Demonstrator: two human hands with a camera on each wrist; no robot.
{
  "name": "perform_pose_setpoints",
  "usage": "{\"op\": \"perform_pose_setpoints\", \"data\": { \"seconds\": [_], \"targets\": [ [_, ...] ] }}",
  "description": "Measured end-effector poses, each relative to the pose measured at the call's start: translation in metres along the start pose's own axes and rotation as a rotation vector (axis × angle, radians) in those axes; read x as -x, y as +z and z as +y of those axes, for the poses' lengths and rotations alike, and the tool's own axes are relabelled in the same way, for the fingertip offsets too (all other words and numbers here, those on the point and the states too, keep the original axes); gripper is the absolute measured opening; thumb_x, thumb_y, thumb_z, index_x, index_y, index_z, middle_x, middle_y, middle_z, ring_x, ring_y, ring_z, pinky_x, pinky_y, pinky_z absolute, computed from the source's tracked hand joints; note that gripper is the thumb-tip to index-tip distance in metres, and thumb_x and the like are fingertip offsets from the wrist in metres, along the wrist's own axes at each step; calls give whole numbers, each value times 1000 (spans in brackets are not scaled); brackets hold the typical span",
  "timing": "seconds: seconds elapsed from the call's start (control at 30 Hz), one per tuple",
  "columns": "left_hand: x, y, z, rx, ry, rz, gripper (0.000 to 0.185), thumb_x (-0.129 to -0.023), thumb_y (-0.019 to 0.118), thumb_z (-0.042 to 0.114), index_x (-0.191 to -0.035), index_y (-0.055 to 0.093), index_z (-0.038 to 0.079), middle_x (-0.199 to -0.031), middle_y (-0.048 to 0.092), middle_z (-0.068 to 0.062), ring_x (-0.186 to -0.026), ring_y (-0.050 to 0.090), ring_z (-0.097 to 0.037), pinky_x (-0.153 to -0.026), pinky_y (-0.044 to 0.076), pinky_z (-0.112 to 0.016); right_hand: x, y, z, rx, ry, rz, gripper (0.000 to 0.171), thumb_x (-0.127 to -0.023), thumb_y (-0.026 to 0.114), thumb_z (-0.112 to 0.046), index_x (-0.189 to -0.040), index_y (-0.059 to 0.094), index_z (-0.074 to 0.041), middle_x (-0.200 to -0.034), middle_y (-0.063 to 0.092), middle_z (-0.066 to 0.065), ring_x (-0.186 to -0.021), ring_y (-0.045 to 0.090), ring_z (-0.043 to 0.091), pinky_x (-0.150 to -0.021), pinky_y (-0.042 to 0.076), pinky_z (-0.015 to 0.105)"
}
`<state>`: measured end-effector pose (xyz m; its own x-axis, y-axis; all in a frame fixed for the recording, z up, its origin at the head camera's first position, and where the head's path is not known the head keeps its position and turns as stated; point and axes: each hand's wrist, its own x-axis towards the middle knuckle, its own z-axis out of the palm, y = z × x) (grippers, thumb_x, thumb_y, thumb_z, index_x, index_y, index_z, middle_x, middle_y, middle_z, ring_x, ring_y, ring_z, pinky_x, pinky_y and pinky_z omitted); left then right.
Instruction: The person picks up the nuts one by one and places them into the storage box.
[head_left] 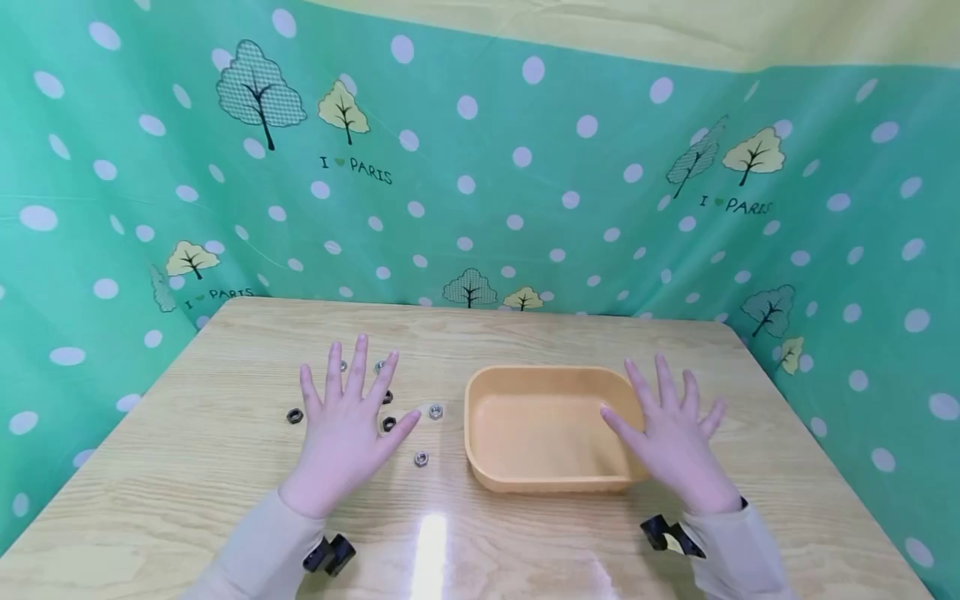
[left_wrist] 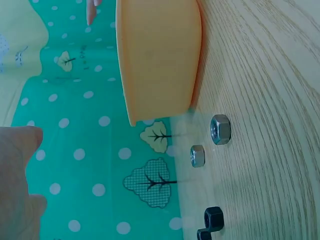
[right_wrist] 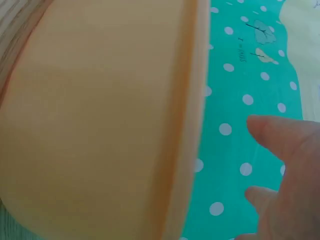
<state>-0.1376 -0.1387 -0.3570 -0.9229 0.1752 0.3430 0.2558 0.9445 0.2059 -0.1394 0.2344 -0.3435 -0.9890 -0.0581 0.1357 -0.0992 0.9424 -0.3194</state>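
My left hand (head_left: pixel 347 421) is spread flat with straight fingers over the wooden table (head_left: pixel 225 467), holding nothing. Around it lie several small hex nuts: a black nut (head_left: pixel 295 415) to its left, another black nut (head_left: pixel 389 424) by the thumb, and silver nuts (head_left: pixel 436 411) (head_left: pixel 422 458) to its right. The left wrist view shows two silver nuts (left_wrist: pixel 220 129) (left_wrist: pixel 198 156) and a black nut (left_wrist: pixel 213 219) on the table. My right hand (head_left: pixel 670 429) is also spread open, over the right end of an empty orange tray (head_left: pixel 540 372). The tray's wall (right_wrist: pixel 100 125) fills the right wrist view beside my right fingers (right_wrist: pixel 282 147).
A green polka-dot cloth (head_left: pixel 480 192) with tree prints stands behind and on both sides of the table. The tray (left_wrist: pixel 155 60) sits just right of the nuts. Bare tabletop lies in front of both hands, with a glare spot (head_left: pixel 429 542) near the front.
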Motion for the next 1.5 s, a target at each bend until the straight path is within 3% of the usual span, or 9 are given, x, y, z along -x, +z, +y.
{"op": "perform_pose_setpoints", "data": {
  "seconds": [0.23,0.4,0.6,0.87,1.17,1.27,1.5],
  "targets": [
    [-1,-4,-6,22,8,-18,74,-91,50,54,-149,27,16,-158,3,-20,-143,-7,-44,-108,-12,-67,-20,-18,9,-208,-19,-89,82,-92,55,-46,-151,12,-9,-153,5,32,-133,12,58,-100,13,76],
    [0,-7,-13,58,10,-26,71,-92,50,51,-150,26,16,-157,2,-22,-143,-3,-46,-109,-7,-67,-41,-31,26,-424,43,-284,82,-95,49,-43,-152,1,-7,-150,9,35,-131,24,55,-99,33,67],
    [3,-12,-22,112,-12,-57,71,-93,49,50,-149,27,11,-155,5,-27,-138,8,-55,-107,11,-70,-61,-34,51,-584,116,-539,85,-96,47,-43,-151,-10,-13,-151,7,35,-133,21,55,-93,43,63],
    [5,-15,-40,201,-57,-139,73,-97,43,49,-149,22,4,-152,8,-33,-135,13,-56,-105,16,-71,-73,-21,67,-703,204,-693,86,-96,50,-36,-150,-11,-11,-152,1,32,-133,24,55,-88,50,57],
    [8,-17,-62,251,-103,-206,70,-99,39,48,-148,23,2,-148,17,-38,-130,21,-59,-99,26,-72,-80,-7,76,-814,174,-804,84,-94,49,-25,-150,-13,-18,-149,15,31,-132,30,49,-89,48,58],
    [9,-18,-69,265,-127,-239,72,-99,37,50,-147,24,-1,-147,18,-39,-130,21,-59,-100,25,-72,-81,-3,79,-838,184,-833,86,-92,49,-19,-150,-13,-18,-150,13,32,-134,28,49,-91,47,59],
    [12,-20,-90,307,-144,-272,71,-100,38,45,-143,25,-9,-143,26,-39,-129,26,-56,-104,24,-67,-79,2,86,-925,159,-863,84,-88,46,-9,-151,-9,-19,-150,19,30,-117,51,29,-88,50,53]
  ]
}}
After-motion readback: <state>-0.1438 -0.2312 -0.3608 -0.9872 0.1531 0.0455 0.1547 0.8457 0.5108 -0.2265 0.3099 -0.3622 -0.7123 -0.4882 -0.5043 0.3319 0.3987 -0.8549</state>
